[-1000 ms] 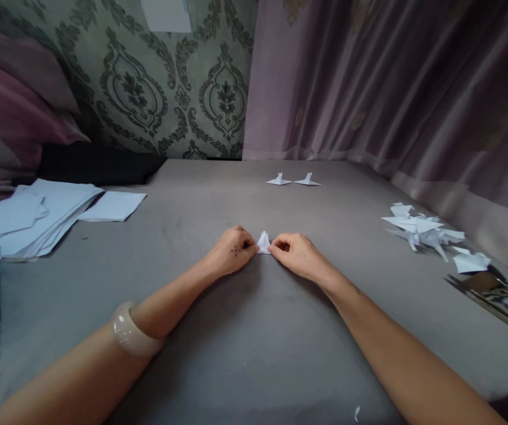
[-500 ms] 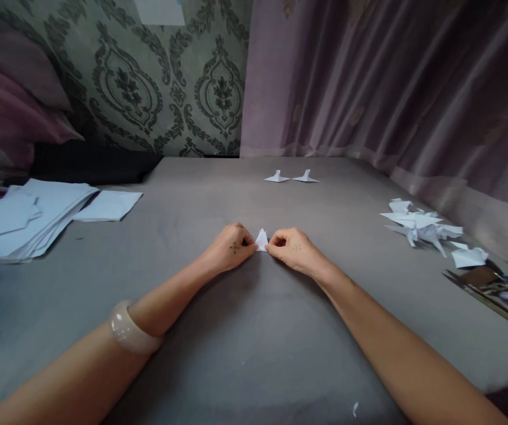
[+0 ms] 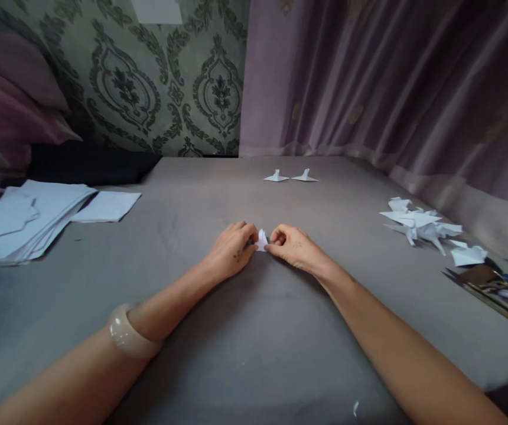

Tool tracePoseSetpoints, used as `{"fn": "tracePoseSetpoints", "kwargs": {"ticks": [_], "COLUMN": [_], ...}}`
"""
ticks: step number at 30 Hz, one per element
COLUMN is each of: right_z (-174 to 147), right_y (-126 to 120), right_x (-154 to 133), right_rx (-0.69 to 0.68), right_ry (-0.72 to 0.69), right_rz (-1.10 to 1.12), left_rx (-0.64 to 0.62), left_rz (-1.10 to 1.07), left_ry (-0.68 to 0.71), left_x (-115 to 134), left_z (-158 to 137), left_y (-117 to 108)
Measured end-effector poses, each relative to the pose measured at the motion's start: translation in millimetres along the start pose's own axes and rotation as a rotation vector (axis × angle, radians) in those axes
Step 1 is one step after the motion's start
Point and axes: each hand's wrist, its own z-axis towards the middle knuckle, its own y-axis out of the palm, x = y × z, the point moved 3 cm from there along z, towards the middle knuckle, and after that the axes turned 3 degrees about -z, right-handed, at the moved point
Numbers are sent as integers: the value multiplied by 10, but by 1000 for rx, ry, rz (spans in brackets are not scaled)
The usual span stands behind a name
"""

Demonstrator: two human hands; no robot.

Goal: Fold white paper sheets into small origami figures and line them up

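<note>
A small piece of folded white paper (image 3: 261, 241), pointed at the top, stands between my two hands near the middle of the grey surface. My left hand (image 3: 235, 250) pinches its left lower edge, the fingers curled behind the thumb. On the other side my right hand (image 3: 295, 247) has its thumb and fingertips closed at the right lower corner. Fine creases in the paper are too small to make out. A pale bangle (image 3: 130, 333) circles my left wrist.
Two folded paper birds (image 3: 276, 176) sit at the far side. Several more paper figures (image 3: 422, 224) are heaped at the right, by scissors and other tools (image 3: 487, 289). White paper sheets (image 3: 54, 206) lie stacked at the left. A curtain (image 3: 325, 77) borders the right.
My left hand has rolled a little, its fingers now nearer the upper part of the folded paper. The right hand has hardly moved. The whole view has shifted slightly.
</note>
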Motion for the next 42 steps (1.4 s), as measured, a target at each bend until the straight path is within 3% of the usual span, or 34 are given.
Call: {"fn": "tracePoseSetpoints", "kwargs": {"ticks": [5,11,15,20,23,31,38,42], "right_z": [61,8,-40,-54,-80,-163,-118,-156], "right_y": [79,72,4,-41,-62,-103,33,86], "right_x": [122,116,94,90,41,-111,-20,-55], "right_rx": [15,-5,-22,-122,-144,-162,67,101], "right_ry": [-127,-128,-116,-7,-41,-122,-145,-241], "right_rz": [28,11,84,276,270,83,-48,-134], "left_rx": [-118,-261,-186,79,164,86,0,-1], "left_rz": [183,389,89,-457,-565,-507,-499,-510], "left_ry": [220,219,206,-256,-374,-281,-247,-224], "left_x": [230,356,245,-117,-239,-224,-80,-66], "left_z": [-86,-171,-143,-46,-26,-20,-39,-39], "left_y": [0,29,-20,-117,-107,-47,-114,-102]}}
